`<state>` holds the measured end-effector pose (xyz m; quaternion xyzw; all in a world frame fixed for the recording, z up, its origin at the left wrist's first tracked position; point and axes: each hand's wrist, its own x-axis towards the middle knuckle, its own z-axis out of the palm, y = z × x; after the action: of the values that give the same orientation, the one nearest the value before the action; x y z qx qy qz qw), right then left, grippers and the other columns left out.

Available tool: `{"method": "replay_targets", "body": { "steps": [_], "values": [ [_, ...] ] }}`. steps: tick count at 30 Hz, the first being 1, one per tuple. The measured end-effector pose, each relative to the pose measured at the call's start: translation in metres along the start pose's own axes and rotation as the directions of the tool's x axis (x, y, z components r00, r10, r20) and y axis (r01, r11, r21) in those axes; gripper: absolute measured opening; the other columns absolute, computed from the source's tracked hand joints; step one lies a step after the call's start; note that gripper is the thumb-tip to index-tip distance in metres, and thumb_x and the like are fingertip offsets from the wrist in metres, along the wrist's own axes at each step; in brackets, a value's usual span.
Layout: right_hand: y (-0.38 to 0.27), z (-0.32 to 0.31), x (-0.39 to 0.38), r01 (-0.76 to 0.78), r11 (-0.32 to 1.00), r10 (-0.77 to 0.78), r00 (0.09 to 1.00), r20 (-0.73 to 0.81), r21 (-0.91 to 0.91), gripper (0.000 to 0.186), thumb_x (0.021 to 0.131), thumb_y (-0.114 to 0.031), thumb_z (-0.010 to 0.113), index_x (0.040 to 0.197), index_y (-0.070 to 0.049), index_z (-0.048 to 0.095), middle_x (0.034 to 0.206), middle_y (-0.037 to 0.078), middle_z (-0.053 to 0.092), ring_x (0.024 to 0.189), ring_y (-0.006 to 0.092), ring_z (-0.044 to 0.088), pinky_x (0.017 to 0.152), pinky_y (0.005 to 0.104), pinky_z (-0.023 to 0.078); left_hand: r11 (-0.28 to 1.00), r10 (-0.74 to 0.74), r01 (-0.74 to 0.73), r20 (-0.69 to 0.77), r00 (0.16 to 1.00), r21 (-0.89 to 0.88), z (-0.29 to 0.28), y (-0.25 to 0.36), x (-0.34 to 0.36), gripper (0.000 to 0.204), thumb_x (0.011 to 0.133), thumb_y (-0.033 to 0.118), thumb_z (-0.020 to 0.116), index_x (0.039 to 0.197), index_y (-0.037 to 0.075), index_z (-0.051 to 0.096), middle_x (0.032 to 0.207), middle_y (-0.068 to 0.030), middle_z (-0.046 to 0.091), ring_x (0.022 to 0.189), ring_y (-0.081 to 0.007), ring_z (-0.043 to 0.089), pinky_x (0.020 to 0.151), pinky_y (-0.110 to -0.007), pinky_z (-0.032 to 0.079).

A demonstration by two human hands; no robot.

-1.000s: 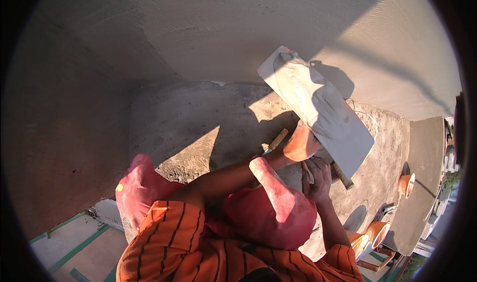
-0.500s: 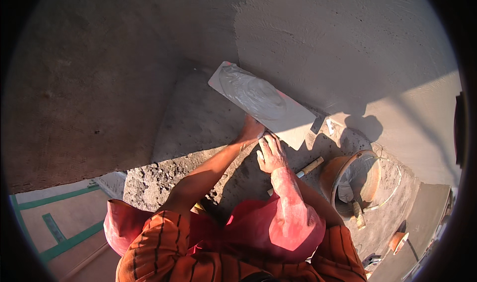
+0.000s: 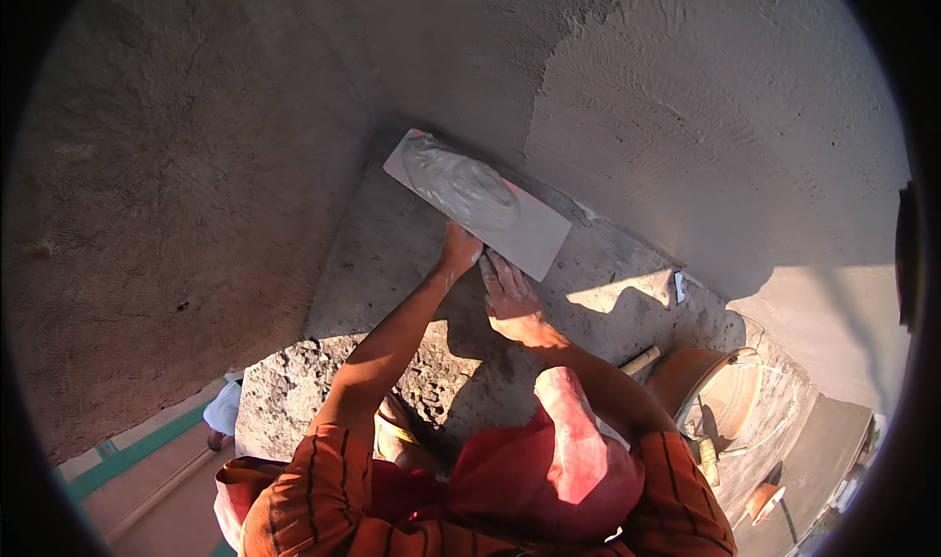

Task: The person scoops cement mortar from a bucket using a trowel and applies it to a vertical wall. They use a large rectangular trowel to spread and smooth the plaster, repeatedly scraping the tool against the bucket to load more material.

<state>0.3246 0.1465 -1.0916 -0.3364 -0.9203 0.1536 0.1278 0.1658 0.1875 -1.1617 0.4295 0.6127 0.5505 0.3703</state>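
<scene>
Clamped on board [image 3: 537, 235] with left hand [image 3: 463, 247] from below (exact finger placement out of view). Reaching near edge with right hand [image 3: 512, 302]; cannot tell whether gripping. Holding board out ahead, face up, near wall [image 3: 686, 135], bearing heaped plaster [image 3: 459, 184] toward left end. Noted at right: bucket [image 3: 674, 376].

Rocking an orange short-sleeved fabric shirt [image 3: 309, 493] with thin dark stripes here, plus loose red fabric trousers [image 3: 500, 474], kinda dusty and chalky-pale around the right knee. Pale smudges on the left hand [image 3: 461, 248] and right hand [image 3: 512, 302] too.
</scene>
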Motion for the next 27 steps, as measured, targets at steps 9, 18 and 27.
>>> {"method": "replay_targets", "body": {
  "steps": [9, 18, 27],
  "values": [
    [0.010, 0.015, 0.030, 0.080, 0.996, -0.079, 0.997, 0.026, -0.049, 0.053, 0.074, -0.007, 0.054, 0.124, 0.007, 0.045, 0.137, 0.022, 0.038, 0.123, 0.0382, 0.042, 0.096, 0.0418, 0.044, 1.000, -0.029, 0.029, -0.004, 1.000, -0.004, -0.016, -0.012, 0.023, 0.029, 0.082, 0.012, 0.059, 0.105, -0.005, 0.060, 0.106, -0.0186, 0.064, 0.100, -0.0302, 0.060, 0.085, -0.035, 0.045],
    [0.020, 0.019, 0.103, -0.043, 0.960, 0.093, 0.981, 0.171, -0.278, 0.047, 0.083, -0.013, 0.048, 0.127, 0.005, 0.044, 0.139, 0.022, 0.036, 0.125, 0.0357, 0.042, 0.100, 0.0435, 0.040, 0.957, -0.193, 0.198, -0.045, 0.980, 0.210, -0.031, -0.031, 0.073, 0.035, 0.071, 0.007, 0.051, 0.102, -0.010, 0.057, 0.104, -0.0278, 0.061, 0.101, -0.0391, 0.058, 0.085, -0.039, 0.045],
    [-0.007, -0.078, 0.177, -0.213, 0.865, 0.346, 0.909, 0.233, -0.453, 0.046, 0.089, -0.017, 0.045, 0.130, 0.002, 0.039, 0.116, 0.020, 0.059, 0.109, 0.0328, 0.058, 0.085, 0.0462, 0.050, 0.914, -0.096, 0.092, -0.010, 0.995, 0.395, -0.054, 0.124, 0.093, 0.021, 0.072, 0.015, 0.055, 0.080, -0.004, 0.058, 0.079, -0.0252, 0.061, 0.081, -0.0407, 0.058, 0.074, -0.043, 0.044]
  ]
}}
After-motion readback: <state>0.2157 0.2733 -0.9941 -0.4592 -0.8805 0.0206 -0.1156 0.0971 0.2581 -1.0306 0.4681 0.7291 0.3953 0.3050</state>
